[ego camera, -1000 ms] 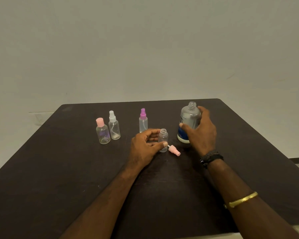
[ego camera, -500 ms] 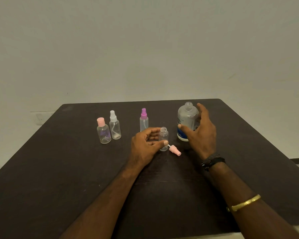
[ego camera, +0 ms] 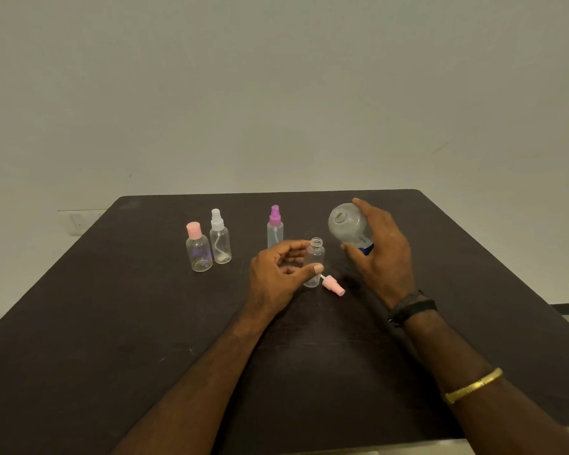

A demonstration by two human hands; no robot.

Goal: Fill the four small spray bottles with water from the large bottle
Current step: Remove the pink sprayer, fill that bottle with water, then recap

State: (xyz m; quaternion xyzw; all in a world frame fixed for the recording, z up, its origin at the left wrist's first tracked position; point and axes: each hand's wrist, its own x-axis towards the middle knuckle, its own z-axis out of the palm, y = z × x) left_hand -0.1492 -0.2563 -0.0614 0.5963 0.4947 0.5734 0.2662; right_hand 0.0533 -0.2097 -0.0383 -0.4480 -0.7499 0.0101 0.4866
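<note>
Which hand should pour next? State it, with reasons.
Right. The right hand grips the large bottle, tilted, its open mouth toward the uncapped small bottle. The left hand holds that small bottle steady on the table.

One head-worn view looks forward and down from the bench's (ego camera: 112, 323) near edge toward its far edge and the wall (ego camera: 276, 93) beyond.
</note>
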